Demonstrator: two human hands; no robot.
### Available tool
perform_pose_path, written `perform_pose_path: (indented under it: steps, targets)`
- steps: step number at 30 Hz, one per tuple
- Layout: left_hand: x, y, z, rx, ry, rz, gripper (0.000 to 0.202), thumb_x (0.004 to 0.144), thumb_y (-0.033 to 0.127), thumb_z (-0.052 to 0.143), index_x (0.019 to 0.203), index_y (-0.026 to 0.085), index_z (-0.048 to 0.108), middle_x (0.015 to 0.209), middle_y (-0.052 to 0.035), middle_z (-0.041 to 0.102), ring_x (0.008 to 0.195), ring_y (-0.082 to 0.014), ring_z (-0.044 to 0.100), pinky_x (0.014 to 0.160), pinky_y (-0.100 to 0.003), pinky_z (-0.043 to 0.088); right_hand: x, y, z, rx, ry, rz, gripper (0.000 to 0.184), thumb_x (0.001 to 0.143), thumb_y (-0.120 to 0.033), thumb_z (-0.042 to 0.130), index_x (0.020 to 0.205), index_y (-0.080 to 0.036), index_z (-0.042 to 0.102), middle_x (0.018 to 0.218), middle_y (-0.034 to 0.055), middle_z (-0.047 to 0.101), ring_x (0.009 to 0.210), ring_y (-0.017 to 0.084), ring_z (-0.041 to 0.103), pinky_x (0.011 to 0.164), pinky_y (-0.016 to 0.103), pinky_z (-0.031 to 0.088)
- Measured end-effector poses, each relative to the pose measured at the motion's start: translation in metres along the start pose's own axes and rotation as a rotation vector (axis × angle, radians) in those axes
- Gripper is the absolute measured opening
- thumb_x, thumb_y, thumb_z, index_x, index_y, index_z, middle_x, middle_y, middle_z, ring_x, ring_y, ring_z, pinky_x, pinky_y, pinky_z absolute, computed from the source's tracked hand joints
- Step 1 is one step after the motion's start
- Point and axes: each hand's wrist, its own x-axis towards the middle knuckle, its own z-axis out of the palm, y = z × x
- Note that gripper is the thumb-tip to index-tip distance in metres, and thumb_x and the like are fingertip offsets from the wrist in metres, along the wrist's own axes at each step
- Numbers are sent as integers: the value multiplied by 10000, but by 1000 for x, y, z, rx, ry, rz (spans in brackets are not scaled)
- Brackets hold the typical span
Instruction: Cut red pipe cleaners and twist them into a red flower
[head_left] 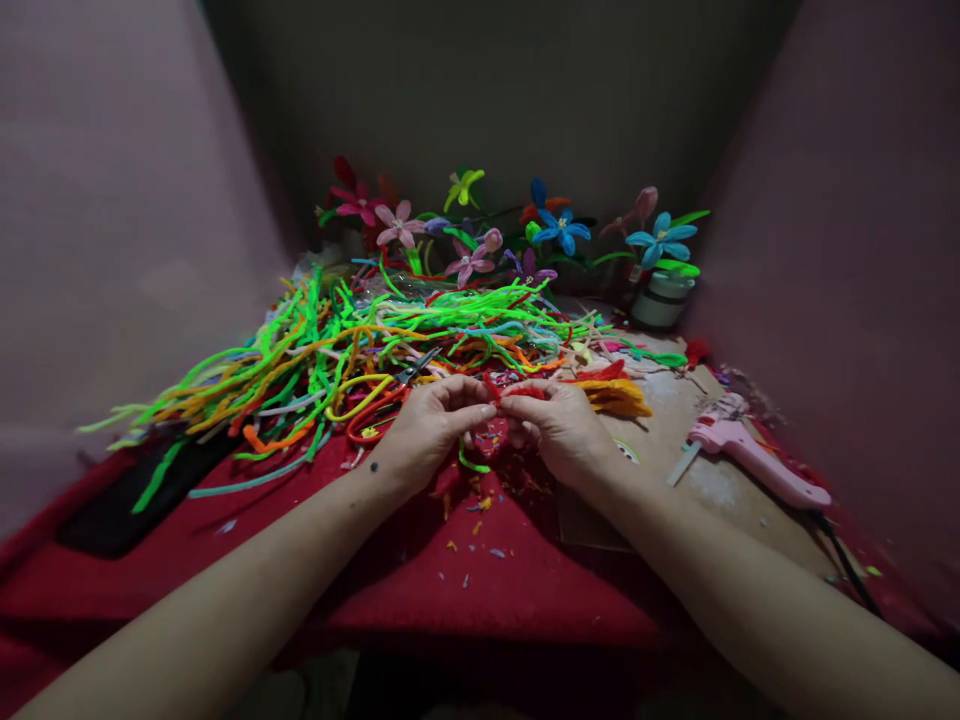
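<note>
Between my two hands is a red pipe cleaner (525,391), small and partly hidden by my fingers. The fingers and thumb of my left hand (442,412) pinch its left end. My right hand (553,420) pinches it from the other side, fingertips almost touching those of the left. Just behind my left hand, scissors (416,368) with dark blades lie on the heap of pipe cleaners (457,310). Orange-yellow pipe cleaner pieces (619,396) rest beyond my right hand, with red ones beside them.
A pink glue gun (757,462) lies on a cardboard sheet (667,430) at right, its cord trailing forward. Pipe cleaner flowers (469,262) stand along the back near a jar (663,298). A black phone-like slab (124,505) lies at left. Fuzz scraps dot the red cloth (480,595).
</note>
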Motion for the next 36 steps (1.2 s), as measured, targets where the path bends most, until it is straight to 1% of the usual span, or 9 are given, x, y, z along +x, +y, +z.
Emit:
perform_pose_path:
  steps: [8,15,17,19,21,24,26,32,36]
  targets:
    - [-1,1,1,130,-2,117,110,728,240,649,753,144,602,665,30,553,577,-89,501,557,-209,406,-4,-2,1,-67,-29,15,108,603,-210,694,627,-137,619,421,-40,522,347,80,440,374,219,334]
    - [3,-19,-13,767,-121,805,194,848,126,473,903,171,654,897,-80,655,889,-170,585,829,-310,445,1,2,-2,34,-61,91,161,509,-186,751,564,-125,612,443,-33,527,372,75,430,373,221,316]
    - [3,-19,-14,763,-112,864,197,855,146,474,912,174,660,918,-86,664,898,-176,591,836,-323,451,1,2,-2,45,-63,86,160,505,-180,750,573,-123,617,454,-33,528,379,71,424,375,219,304]
    - [2,-13,-14,620,-51,716,144,841,186,518,869,162,657,856,-68,663,833,-167,598,788,-306,468,1,1,-2,43,-69,67,155,529,-193,741,610,-125,627,475,-35,534,386,66,418,384,218,299]
    - [2,-4,-12,404,-23,367,125,817,250,572,821,147,642,743,-30,636,685,-136,582,654,-262,474,0,-1,-1,-20,-76,11,133,580,-215,717,640,-131,634,474,-42,523,390,63,408,398,220,300]
    - [3,5,-14,97,-153,-73,198,769,324,628,747,129,608,609,9,565,491,-91,507,477,-218,417,-5,-5,-1,-189,-62,-92,104,635,-227,677,669,-135,642,489,-45,520,418,63,407,428,221,306]
    - [5,7,-17,-18,-248,-207,196,717,300,675,699,124,588,549,18,539,435,-78,478,429,-204,386,-8,-7,0,-292,-57,-137,92,655,-222,657,686,-136,647,532,-39,541,455,62,414,451,219,309]
    - [6,7,-21,-2,-332,-214,201,690,263,669,609,136,536,475,44,462,386,-57,387,388,-202,328,-10,-8,0,-489,-83,-252,63,696,-172,597,697,-139,650,592,-40,535,531,65,413,505,214,324]
    - [2,2,-15,449,-205,63,185,773,253,556,624,147,529,540,30,489,457,-74,420,459,-218,350,-11,-7,2,-541,-67,-275,71,679,-138,575,671,-140,646,591,-36,542,554,75,435,528,219,337]
